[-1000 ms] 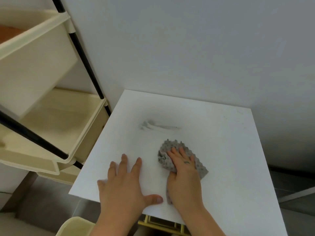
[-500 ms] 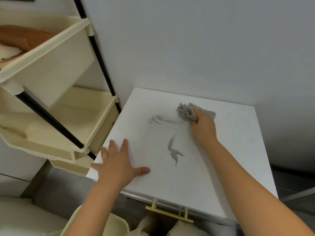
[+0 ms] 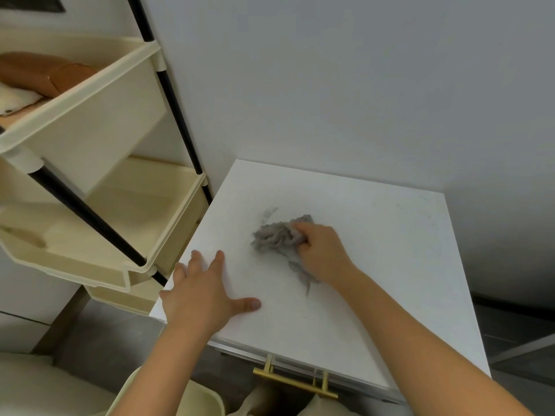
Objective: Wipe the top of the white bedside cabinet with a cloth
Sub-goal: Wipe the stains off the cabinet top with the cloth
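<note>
Two bare hands are on the top of the white bedside cabinet (image 3: 390,265) in the single head view. The right hand (image 3: 322,253) sits near the centre of the cabinet top. Its fingers are curled round a bunched grey cloth (image 3: 276,240) and hold it down on the surface. The cloth bulges out of the hand toward the cabinet's left edge. The left hand (image 3: 204,295) lies flat at the cabinet's front left corner, fingers straight and spread, thumb extended toward the cabinet's centre, holding nothing. A faint grey smear (image 3: 268,213) marks the top just behind the cloth, toward the cabinet's rear edge. A darker grey streak (image 3: 306,282) lies on the top beside the right wrist, toward the cabinet's front edge. A gold bar handle (image 3: 295,381) projects below the cabinet's front edge. A cream plastic tiered rack (image 3: 129,223) on black poles (image 3: 180,121) stands just beside the cabinet's left edge. Its upper tray holds a brown leather-like item (image 3: 45,70), only partly in view. A plain pale wall (image 3: 330,85) meets the cabinet's rear edge.
</note>
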